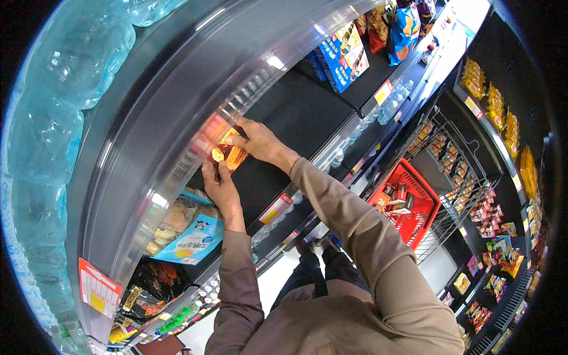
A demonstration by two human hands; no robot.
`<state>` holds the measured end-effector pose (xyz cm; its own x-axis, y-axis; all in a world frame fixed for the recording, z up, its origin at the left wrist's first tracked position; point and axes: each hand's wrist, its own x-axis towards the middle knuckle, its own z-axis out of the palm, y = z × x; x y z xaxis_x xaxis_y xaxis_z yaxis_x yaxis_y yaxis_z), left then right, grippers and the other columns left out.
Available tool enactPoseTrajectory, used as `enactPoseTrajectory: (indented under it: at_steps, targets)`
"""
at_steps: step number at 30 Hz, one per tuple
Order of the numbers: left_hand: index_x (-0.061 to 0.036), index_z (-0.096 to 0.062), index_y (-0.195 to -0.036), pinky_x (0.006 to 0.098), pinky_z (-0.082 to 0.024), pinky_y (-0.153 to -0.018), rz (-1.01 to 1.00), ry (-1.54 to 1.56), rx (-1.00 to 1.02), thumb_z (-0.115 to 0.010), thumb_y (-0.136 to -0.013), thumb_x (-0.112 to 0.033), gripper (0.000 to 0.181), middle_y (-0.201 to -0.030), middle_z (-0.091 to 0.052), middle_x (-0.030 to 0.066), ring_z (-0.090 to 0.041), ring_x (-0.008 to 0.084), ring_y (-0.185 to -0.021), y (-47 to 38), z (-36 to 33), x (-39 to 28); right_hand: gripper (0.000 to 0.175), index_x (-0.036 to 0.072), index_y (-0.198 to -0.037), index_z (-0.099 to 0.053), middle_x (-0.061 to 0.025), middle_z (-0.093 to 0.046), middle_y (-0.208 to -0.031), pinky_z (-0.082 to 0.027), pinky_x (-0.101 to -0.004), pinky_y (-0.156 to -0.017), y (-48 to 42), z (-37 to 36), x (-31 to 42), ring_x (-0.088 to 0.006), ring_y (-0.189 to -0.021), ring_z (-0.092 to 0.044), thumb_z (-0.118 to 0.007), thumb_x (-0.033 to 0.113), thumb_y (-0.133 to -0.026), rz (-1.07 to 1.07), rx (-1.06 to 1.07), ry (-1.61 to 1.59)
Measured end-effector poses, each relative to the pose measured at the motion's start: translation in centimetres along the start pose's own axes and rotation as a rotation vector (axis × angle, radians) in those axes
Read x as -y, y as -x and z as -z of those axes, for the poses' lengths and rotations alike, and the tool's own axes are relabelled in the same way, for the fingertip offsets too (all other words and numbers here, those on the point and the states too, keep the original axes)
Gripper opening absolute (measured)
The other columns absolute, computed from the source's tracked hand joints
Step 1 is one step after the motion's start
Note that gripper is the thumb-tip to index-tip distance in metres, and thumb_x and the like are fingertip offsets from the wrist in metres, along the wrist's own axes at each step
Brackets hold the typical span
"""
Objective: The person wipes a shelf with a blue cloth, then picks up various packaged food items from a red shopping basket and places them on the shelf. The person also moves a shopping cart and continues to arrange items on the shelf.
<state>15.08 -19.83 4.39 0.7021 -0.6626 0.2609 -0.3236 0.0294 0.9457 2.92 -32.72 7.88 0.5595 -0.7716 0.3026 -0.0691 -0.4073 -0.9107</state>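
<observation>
A printed snack package (pixel 235 155), red with yellow biscuit pictures, is between my two hands over a black shelf board (pixel 288 111). My right hand (pixel 262 140) grips its right side, with the thumb across the front. At its lower left edge, my left hand (pixel 222 191) holds it with thumb and fingers. The package's far end shows blurred behind the clear strip (pixel 195 148) of the shelf above. Just beside my left wrist stands a light blue carton (pixel 195 239) bearing writing, with bagged food behind it.
Large bluish water bottles (pixel 44 146) sit on the upper shelf (pixel 177 75), which overhangs my hands. Blue boxes (pixel 344 57) and snack bags (pixel 404 33) stand farther along. Behind me to the right, a wire cart (pixel 443 222) carries a red basket (pixel 419 213) with several boxes.
</observation>
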Motion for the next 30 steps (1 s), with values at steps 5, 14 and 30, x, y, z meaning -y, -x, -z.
enactPoseTrajectory:
  at_steps: [5,14,30]
  targets:
    - [0.0049,-0.043,-0.154,0.0361,-0.047,-0.112,0.001,-0.008,0.010,-0.060,-0.107,-0.008,0.052,-0.149,-0.060,0.0204,-0.061,0.0260,-0.134,0.3,0.2,0.1,0.056,0.007,-0.149,-0.053,-0.0209,-0.065,-0.139,-0.049,-0.0444,-0.109,0.4,-0.3,0.3,-0.0374,-0.129,-0.062,-0.071,0.024,-0.099,-0.031,0.020,-0.010]
    - [0.0032,-0.040,-0.158,0.0372,-0.048,-0.109,0.032,0.008,0.023,-0.058,-0.108,-0.009,0.054,-0.150,-0.059,0.0203,-0.062,0.0267,-0.131,1.3,-0.1,-0.8,0.058,0.003,-0.151,-0.051,-0.0221,-0.064,-0.140,-0.049,-0.0423,-0.109,1.2,-0.6,-1.2,-0.0388,-0.130,-0.063,-0.071,0.022,-0.100,0.077,-0.049,-0.007]
    - [0.0058,-0.038,-0.157,0.0375,-0.048,-0.109,0.067,-0.007,0.053,-0.057,-0.110,-0.016,0.056,-0.148,-0.059,0.0227,-0.060,0.0280,-0.132,0.8,0.6,-0.1,0.060,0.007,-0.148,-0.055,-0.0211,-0.067,-0.133,-0.048,-0.0471,-0.110,1.8,-1.4,-1.3,-0.0398,-0.126,-0.061,-0.072,0.036,-0.099,-0.019,-0.064,0.042]
